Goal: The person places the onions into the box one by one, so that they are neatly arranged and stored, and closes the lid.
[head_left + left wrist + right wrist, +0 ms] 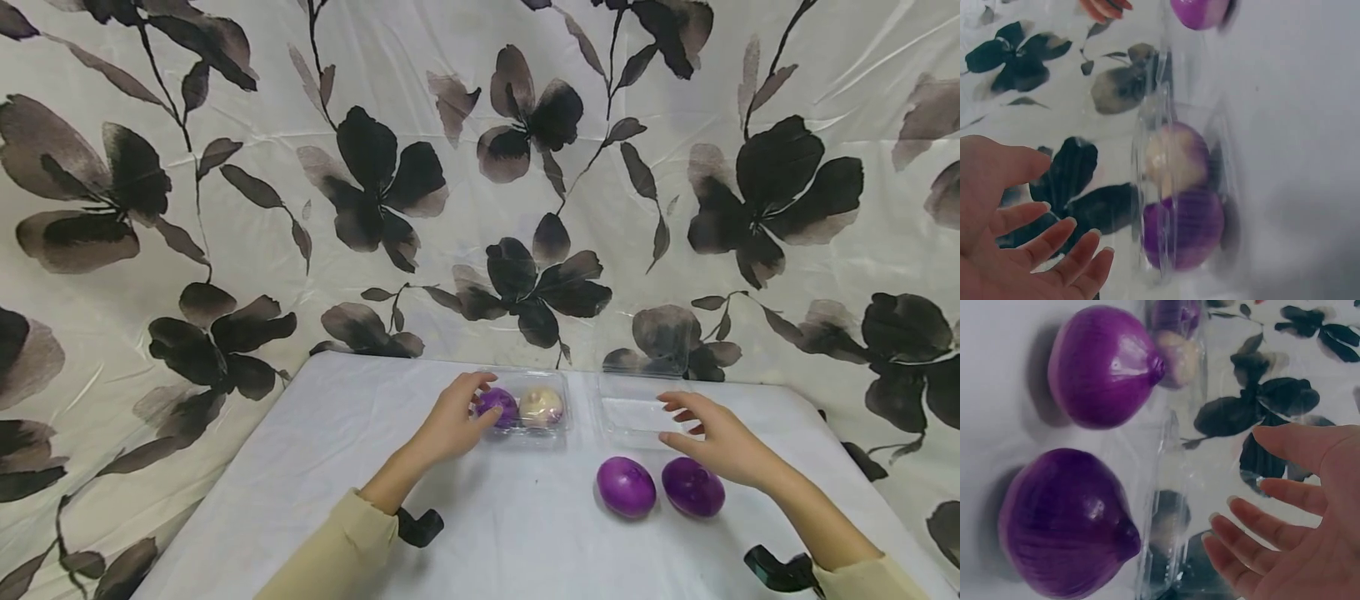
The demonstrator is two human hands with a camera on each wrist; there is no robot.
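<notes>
Two onions, one purple and one pale with purple patches, lie inside a clear plastic clamshell box whose lid looks closed. My left hand hovers at that box's left side, fingers spread and apart from it in the left wrist view. Farther right, a second clear clamshell box stands with its lid raised at the back. Over its right part is my right hand, fingers loosely bent and holding nothing. Two shiny purple onions, a left one and a right one, lie in front of this box.
A white cloth covers the table. Behind it hangs a pale curtain with dark flowers, close to the back edge and the boxes. Black wrist straps, left and right, show below the hands.
</notes>
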